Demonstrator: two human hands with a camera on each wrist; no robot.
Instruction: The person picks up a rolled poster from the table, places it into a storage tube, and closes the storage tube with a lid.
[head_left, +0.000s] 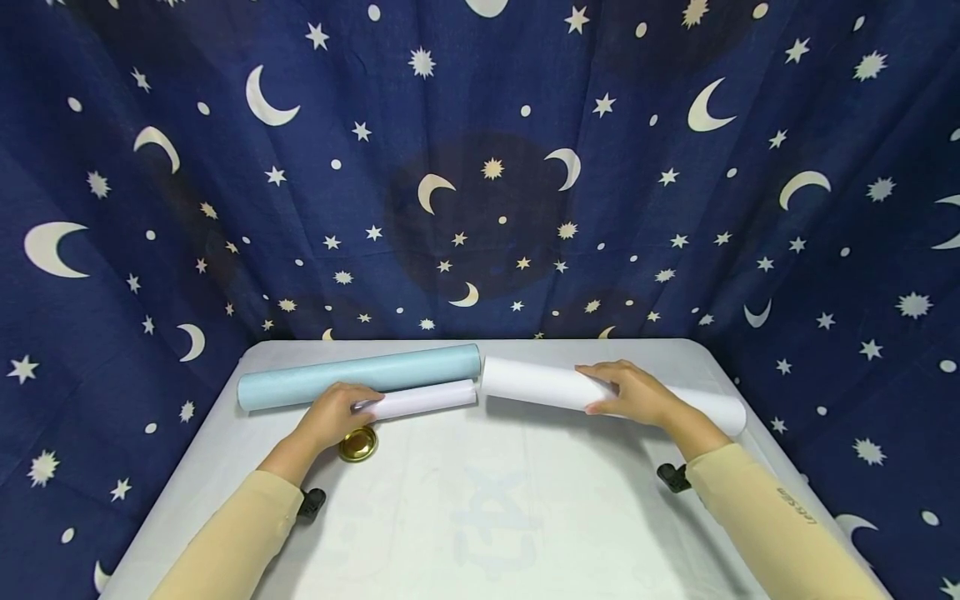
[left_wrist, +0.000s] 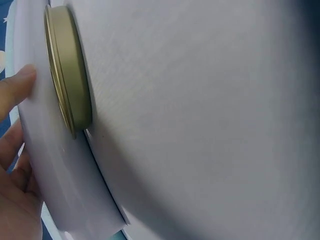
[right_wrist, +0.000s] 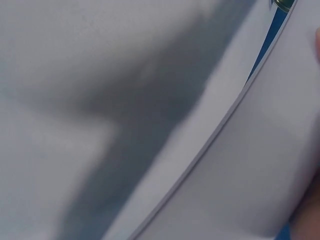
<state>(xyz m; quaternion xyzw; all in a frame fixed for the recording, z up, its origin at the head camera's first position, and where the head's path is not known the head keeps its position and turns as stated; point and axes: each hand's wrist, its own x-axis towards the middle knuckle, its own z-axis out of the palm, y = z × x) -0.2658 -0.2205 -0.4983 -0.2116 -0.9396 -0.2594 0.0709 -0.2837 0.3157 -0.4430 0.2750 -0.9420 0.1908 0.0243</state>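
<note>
A thin roll of white paper [head_left: 427, 400] is in the grip of my left hand [head_left: 333, 414], with the thumb on its near side. In the left wrist view the fingers wrap behind that roll [left_wrist: 70, 175]. Right beside it is a shallow gold tin lid [head_left: 357, 444], its rim close along the paper in the left wrist view. My right hand [head_left: 636, 393] grips a thicker white paper roll [head_left: 536, 383] around its middle, thumb toward me. That roll's long edge [right_wrist: 220, 160] fills much of the right wrist view, the hand mostly cut off there.
Behind the thin roll a light blue roll [head_left: 300, 386] lies along the back left of the white table [head_left: 487, 517]. A dark blue curtain [head_left: 495, 167] with moons and stars surrounds the table's back and sides. Each wrist wears a black camera [head_left: 311, 504].
</note>
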